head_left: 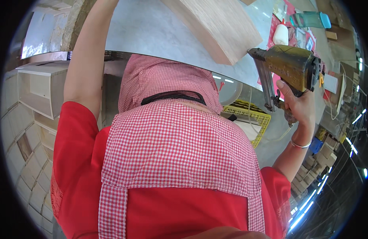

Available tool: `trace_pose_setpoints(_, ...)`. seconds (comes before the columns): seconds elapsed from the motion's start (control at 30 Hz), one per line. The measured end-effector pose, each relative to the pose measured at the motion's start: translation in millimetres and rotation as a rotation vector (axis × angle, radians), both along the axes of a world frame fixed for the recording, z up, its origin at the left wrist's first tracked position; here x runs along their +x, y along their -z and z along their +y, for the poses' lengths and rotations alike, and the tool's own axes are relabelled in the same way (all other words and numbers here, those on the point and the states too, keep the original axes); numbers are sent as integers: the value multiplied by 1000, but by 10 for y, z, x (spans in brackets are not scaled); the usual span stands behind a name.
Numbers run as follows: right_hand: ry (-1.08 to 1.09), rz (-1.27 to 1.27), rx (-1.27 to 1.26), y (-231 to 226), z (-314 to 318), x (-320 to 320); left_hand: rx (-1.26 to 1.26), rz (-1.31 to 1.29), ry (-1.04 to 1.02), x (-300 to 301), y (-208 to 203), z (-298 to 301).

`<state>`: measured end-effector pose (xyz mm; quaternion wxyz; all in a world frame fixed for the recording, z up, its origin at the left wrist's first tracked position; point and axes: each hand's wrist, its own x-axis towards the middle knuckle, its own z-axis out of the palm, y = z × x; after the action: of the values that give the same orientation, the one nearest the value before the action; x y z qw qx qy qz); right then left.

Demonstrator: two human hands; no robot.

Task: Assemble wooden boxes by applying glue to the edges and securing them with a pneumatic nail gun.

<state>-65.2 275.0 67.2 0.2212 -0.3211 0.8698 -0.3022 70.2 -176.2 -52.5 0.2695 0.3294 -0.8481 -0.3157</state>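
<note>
My right hand (302,104) is wrapped around the handle of a worn, yellow-brown nail gun (289,63). The gun's nose points left, at the right end of a pale wooden piece (219,28) on the table. Whether the nose touches the wood I cannot tell. This piece has a broad, flat upper face and a thick front side, and runs past the top edge of the view. My left forearm (86,55) reaches up across the table's left part, and its hand lies beyond the top edge.
A white bottle with a red tip (281,34) and a teal bottle (309,20) are on the table's right side. Below the grey tabletop (152,32) stands a yellow plastic crate (263,119). Open wooden boxes (40,89) are stacked at the left.
</note>
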Motion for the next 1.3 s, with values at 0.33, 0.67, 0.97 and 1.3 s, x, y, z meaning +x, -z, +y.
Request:
trace_pose_setpoints(0.33, 170, -2, -91, 35, 300, 250, -730, -193, 1093, -703, -257, 1496)
trace_pose_setpoints(0.67, 410, -40, -32, -22, 433, 233, -486, -410, 786, -748, -676, 2125)
trace_pose_setpoints(0.97, 382, -59, 33, -23, 369, 226, -484, -376, 748, -768, -556, 2152)
trace_pose_setpoints(1.3, 369, -67, -28, -136, 15, 571, -469, -413, 758, -546, -677, 1874)
